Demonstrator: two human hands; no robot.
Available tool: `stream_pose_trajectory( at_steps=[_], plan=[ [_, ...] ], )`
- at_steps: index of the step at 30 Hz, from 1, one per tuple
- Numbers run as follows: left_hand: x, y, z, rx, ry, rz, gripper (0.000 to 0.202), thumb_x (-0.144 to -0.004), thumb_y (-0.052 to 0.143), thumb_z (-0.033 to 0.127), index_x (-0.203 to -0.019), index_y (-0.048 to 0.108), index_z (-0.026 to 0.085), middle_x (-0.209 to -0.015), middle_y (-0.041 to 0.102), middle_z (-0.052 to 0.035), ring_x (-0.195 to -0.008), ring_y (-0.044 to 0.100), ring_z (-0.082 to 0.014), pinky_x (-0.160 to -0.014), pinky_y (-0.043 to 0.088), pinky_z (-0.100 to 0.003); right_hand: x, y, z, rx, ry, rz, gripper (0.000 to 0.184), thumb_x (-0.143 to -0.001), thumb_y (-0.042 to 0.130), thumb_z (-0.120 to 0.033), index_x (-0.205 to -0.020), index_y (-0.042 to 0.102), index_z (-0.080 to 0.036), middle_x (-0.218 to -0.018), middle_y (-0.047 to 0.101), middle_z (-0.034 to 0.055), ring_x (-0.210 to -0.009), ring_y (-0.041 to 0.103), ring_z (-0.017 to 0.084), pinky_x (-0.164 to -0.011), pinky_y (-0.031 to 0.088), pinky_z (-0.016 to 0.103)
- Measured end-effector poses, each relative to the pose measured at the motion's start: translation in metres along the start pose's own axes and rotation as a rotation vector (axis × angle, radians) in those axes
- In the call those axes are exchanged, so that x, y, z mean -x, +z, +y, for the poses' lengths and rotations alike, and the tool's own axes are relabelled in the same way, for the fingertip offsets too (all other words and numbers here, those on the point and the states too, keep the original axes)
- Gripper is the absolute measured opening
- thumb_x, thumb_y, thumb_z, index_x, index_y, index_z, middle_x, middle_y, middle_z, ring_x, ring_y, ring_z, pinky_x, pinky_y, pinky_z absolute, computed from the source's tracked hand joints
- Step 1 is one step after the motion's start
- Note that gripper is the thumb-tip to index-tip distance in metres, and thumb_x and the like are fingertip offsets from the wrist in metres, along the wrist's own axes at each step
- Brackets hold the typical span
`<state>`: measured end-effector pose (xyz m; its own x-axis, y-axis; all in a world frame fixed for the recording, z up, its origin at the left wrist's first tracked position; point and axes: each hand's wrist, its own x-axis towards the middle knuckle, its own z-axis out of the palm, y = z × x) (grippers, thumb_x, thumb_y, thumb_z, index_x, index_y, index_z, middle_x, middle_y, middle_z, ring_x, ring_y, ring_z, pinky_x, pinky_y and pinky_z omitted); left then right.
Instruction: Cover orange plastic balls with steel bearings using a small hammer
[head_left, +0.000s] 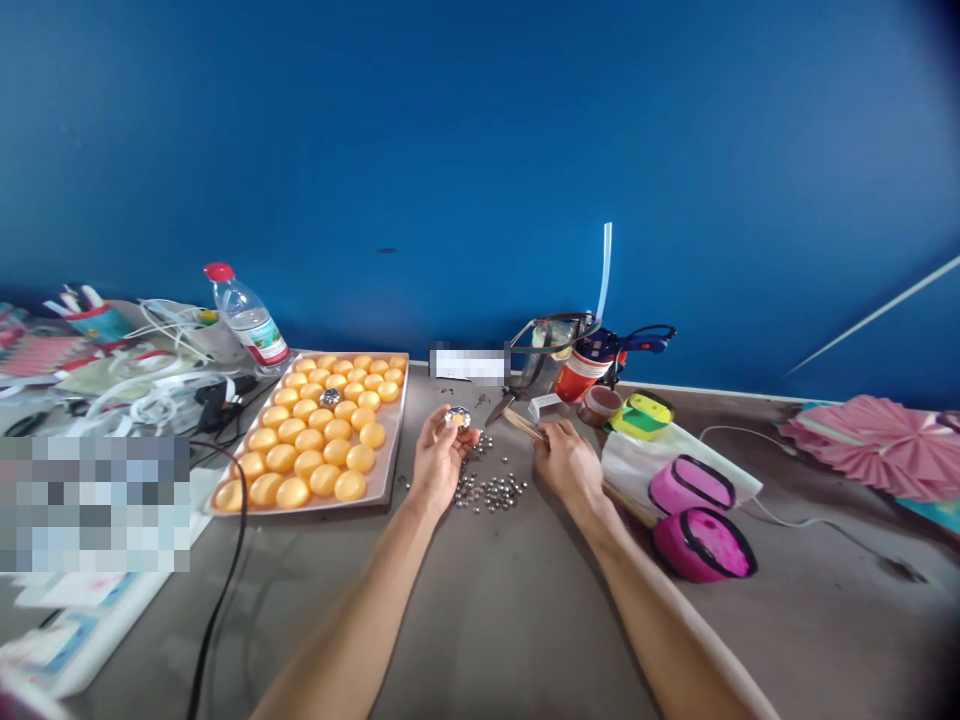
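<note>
Between the fingertips of my left hand [439, 458] is a small round ball [460, 418], shiny silver on top with some orange showing. My right hand [568, 460] is closed around the wooden handle of what looks like a hammer [528, 427], its dark head pointing toward the pile. Loose silver beads [491, 492] lie in a heap on the table between both hands. Left of my left hand is a shallow white tray [399, 425] with rows of orange balls [309, 440], and one silver ball [330, 399] among them.
A water bottle [251, 320] stands behind the tray, near tangled cables [142, 400]. A black cable [241, 530] crosses the tray's left corner. Right of my right hand are pink bands [701, 545], a yellow-green item [643, 415] and a red cup [581, 375]. Pink folded paper [877, 445] lies far right.
</note>
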<state>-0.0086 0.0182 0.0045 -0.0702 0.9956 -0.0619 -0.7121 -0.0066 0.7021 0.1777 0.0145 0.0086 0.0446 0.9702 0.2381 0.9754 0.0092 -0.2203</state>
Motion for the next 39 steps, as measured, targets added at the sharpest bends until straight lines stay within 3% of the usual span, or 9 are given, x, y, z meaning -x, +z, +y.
stream_pose_trajectory(
  at_steps=[4,9,13,16,21,26,32,35,39],
  plan=[
    [0.001,0.001,0.001,-0.024,0.006,-0.007,0.037,-0.069,0.071,0.028,-0.101,0.054,0.02,-0.078,0.064,0.0011,-0.065,0.063,-0.012,-0.071,0.048,-0.031,0.0,0.005,0.003,0.025,0.001,-0.034,0.02,-0.084,0.046,-0.024,-0.094,0.062,-0.018,-0.094,0.062,0.0101,-0.079,0.057,0.021,-0.072,0.037,0.03],
    [0.002,0.003,0.002,-0.034,-0.003,0.016,0.038,-0.067,0.072,0.028,-0.099,0.055,0.019,-0.078,0.064,0.0008,-0.064,0.064,-0.0122,-0.069,0.049,-0.029,0.001,0.01,-0.002,-0.034,-0.132,0.078,0.022,-0.085,0.044,-0.02,-0.096,0.064,-0.018,-0.095,0.062,0.0107,-0.092,0.053,0.023,-0.079,0.036,0.033],
    [0.002,0.003,0.002,-0.043,-0.01,0.036,0.038,-0.066,0.073,0.029,-0.098,0.055,0.018,-0.076,0.064,0.0006,-0.062,0.064,-0.0126,-0.067,0.049,-0.028,0.002,0.015,-0.011,-0.165,-0.364,-0.037,0.023,-0.086,0.044,-0.018,-0.098,0.064,-0.018,-0.091,0.063,0.0083,-0.089,0.055,0.019,-0.081,0.037,0.029],
    [0.002,0.003,0.001,-0.058,-0.007,0.015,0.037,-0.067,0.072,0.03,-0.098,0.055,0.017,-0.076,0.064,0.0002,-0.062,0.063,-0.0121,-0.065,0.049,-0.027,0.005,0.019,-0.018,-0.17,-0.416,-0.099,0.021,-0.084,0.047,-0.014,-0.091,0.066,-0.019,-0.086,0.063,0.0074,-0.087,0.055,0.019,-0.079,0.038,0.029],
    [0.003,0.003,-0.001,-0.087,-0.005,-0.015,0.037,-0.068,0.072,0.031,-0.098,0.055,0.017,-0.077,0.064,0.0004,-0.062,0.063,-0.0124,-0.065,0.049,-0.028,0.006,0.026,-0.021,-0.24,-0.371,-0.068,0.019,-0.081,0.048,-0.011,-0.075,0.064,-0.018,-0.08,0.062,0.0077,-0.081,0.056,0.019,-0.077,0.041,0.029],
    [0.005,0.003,-0.002,-0.104,-0.025,-0.034,0.039,-0.066,0.073,0.031,-0.098,0.056,0.018,-0.08,0.064,0.001,-0.064,0.064,-0.0126,-0.069,0.05,-0.03,0.003,0.025,-0.019,-0.631,-0.254,0.053,0.018,-0.08,0.043,-0.013,-0.078,0.06,-0.018,-0.08,0.063,0.0069,-0.078,0.058,0.018,-0.074,0.044,0.029],
    [0.009,0.004,-0.002,-0.133,-0.071,-0.076,0.04,-0.065,0.073,0.03,-0.1,0.057,0.019,-0.082,0.064,0.0004,-0.066,0.063,-0.012,-0.069,0.05,-0.029,0.001,0.014,-0.028,-1.184,0.113,-0.037,0.003,-0.075,0.051,-0.022,-0.074,0.053,-0.02,-0.05,0.052,-0.005,-0.046,0.049,0.012,-0.05,0.039,0.024],
    [0.012,0.005,-0.003,-0.141,-0.075,-0.11,0.037,-0.067,0.072,0.029,-0.099,0.057,0.019,-0.084,0.065,-0.0001,-0.068,0.064,-0.0125,-0.071,0.05,-0.029,0.001,0.009,-0.032,-1.437,0.146,-0.021,0.01,-0.072,0.058,-0.027,-0.073,0.053,-0.019,-0.047,0.045,-0.008,-0.042,0.04,0.008,-0.045,0.031,0.021],
    [0.015,0.007,-0.003,-0.173,-0.082,-0.138,0.036,-0.067,0.072,0.029,-0.099,0.058,0.02,-0.085,0.065,-0.0002,-0.068,0.063,-0.012,-0.071,0.049,-0.029,0.005,0.0,-0.037,-1.667,0.134,-0.17,0.016,-0.072,0.062,-0.031,-0.076,0.059,-0.016,-0.056,0.052,-0.0046,-0.047,0.044,0.007,-0.05,0.033,0.021]
  ],
)
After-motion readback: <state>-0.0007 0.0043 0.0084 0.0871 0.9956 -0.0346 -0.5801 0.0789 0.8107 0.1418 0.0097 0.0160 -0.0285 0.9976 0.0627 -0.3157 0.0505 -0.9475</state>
